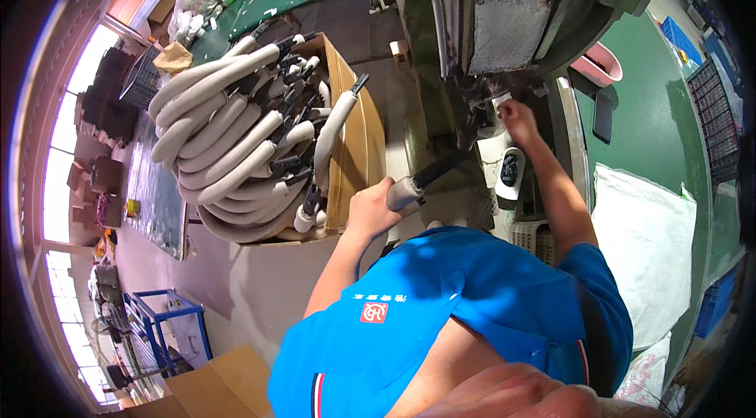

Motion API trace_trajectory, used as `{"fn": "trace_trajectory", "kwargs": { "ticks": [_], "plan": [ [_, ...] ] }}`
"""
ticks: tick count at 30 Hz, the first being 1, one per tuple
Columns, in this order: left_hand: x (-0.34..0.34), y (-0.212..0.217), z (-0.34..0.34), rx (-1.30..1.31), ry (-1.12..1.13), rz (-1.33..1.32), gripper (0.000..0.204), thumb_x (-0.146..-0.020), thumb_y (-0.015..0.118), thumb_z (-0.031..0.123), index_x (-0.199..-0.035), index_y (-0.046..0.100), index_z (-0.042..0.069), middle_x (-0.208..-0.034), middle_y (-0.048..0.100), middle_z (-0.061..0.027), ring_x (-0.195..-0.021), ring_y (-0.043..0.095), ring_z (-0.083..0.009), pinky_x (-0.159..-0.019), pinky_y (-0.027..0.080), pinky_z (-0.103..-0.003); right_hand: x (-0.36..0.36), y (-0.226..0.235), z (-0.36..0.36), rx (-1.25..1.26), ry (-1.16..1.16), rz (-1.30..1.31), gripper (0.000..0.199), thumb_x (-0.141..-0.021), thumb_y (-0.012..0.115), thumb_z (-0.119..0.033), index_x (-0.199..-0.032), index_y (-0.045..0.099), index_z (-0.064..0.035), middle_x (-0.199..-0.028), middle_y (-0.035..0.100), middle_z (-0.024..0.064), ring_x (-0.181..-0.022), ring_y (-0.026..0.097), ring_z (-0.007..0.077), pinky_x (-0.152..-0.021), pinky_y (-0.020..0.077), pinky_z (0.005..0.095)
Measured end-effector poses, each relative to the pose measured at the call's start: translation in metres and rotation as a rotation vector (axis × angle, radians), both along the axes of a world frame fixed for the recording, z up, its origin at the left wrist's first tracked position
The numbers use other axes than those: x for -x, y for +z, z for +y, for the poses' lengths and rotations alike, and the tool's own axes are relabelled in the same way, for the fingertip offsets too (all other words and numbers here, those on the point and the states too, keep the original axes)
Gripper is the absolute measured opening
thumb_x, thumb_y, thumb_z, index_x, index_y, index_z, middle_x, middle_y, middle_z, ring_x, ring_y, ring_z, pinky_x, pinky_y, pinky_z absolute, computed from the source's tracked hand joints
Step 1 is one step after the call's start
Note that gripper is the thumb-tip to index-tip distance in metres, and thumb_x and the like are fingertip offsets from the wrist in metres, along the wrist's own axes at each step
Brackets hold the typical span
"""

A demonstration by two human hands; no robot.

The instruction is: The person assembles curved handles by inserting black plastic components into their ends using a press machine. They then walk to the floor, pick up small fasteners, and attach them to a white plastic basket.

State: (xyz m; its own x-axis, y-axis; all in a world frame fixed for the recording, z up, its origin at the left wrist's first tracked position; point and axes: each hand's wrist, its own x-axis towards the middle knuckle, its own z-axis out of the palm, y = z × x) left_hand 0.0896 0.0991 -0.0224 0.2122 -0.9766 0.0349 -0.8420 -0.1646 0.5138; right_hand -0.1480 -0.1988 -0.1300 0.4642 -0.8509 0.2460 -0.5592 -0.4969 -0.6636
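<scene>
My left hand [375, 209] is wrapped round a grey foam-sleeved tube [404, 194]. The tube's black bare end [441, 170] points up and right, reaching the working head of a tall green machine [477, 107]. Close by that head, my right hand [516, 120] is raised with its fingers closed; whatever they pinch is too small to make out. On my left, a cardboard box [358, 142] is heaped with several bent grey foam-sleeved tubes [228, 146] with black ends. One such tube [335, 127] leans upright against the box's inner side.
Under my right forearm sits a white tray [510, 174] with small dark parts. A green table [642, 131] at right carries a phone [602, 117], a pink bin [598, 65] and a white sheet [642, 253]. A blue metal frame [167, 304] stands on the floor at lower left.
</scene>
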Motion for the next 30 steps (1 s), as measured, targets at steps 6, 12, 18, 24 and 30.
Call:
{"fn": "trace_trajectory", "kwargs": {
  "ticks": [6, 12, 18, 24, 30],
  "plan": [
    [0.009, -0.004, -0.021, -0.058, 0.005, 0.038, 0.035, -0.056, 0.068, 0.021, -0.084, 0.051, 0.007, -0.071, 0.059, -0.0175, -0.072, 0.058, -0.0350, -0.063, 0.046, -0.042, -0.029, -0.084, -0.045, 0.129, 0.137, 0.511, 0.015, -0.073, 0.052, -0.011, -0.083, 0.061, -0.0042, -0.087, 0.061, 0.0133, -0.085, 0.058, 0.0314, -0.071, 0.0448, 0.0408],
    [0.006, -0.007, -0.033, -0.068, 0.033, 0.147, 0.031, -0.058, 0.067, 0.018, -0.078, 0.047, 0.005, -0.065, 0.055, -0.0182, -0.068, 0.056, -0.0376, -0.058, 0.044, -0.040, -0.045, -0.069, -0.024, 0.103, 0.223, 0.699, 0.017, -0.067, 0.056, -0.010, -0.083, 0.062, -0.0122, -0.086, 0.061, 0.0159, -0.083, 0.058, 0.0330, -0.068, 0.0456, 0.0426],
    [0.011, 0.001, -0.056, -0.072, -0.018, 0.077, 0.035, -0.058, 0.068, 0.020, -0.084, 0.049, 0.005, -0.070, 0.056, -0.0191, -0.072, 0.057, -0.0368, -0.061, 0.045, -0.041, -0.024, -0.041, -0.028, 0.025, 0.024, 0.320, 0.018, -0.080, 0.048, -0.016, -0.082, 0.057, -0.0004, -0.076, 0.060, 0.0209, -0.072, 0.058, 0.0376, -0.062, 0.0459, 0.0406],
    [0.022, 0.006, -0.104, -0.042, -0.178, -0.139, 0.038, -0.064, 0.063, 0.026, -0.091, 0.048, 0.004, -0.073, 0.060, -0.0167, -0.071, 0.059, -0.0347, -0.062, 0.047, -0.042, -0.014, 0.078, 0.038, -0.664, 0.149, -0.502, 0.036, -0.088, 0.045, -0.032, -0.076, 0.060, -0.0008, -0.059, 0.057, 0.0069, -0.051, 0.054, 0.0133, -0.048, 0.0421, 0.0264],
    [0.038, 0.016, -0.156, -0.034, -0.251, -0.269, 0.035, -0.068, 0.060, 0.024, -0.093, 0.047, 0.004, -0.074, 0.061, -0.0183, -0.072, 0.060, -0.0345, -0.061, 0.048, -0.043, -0.026, 0.023, -0.005, -0.092, -0.294, -0.193, 0.036, -0.084, 0.046, -0.035, -0.090, 0.059, -0.0015, -0.077, 0.060, 0.0200, -0.072, 0.056, 0.0405, -0.062, 0.0441, 0.0437]
  ]
}}
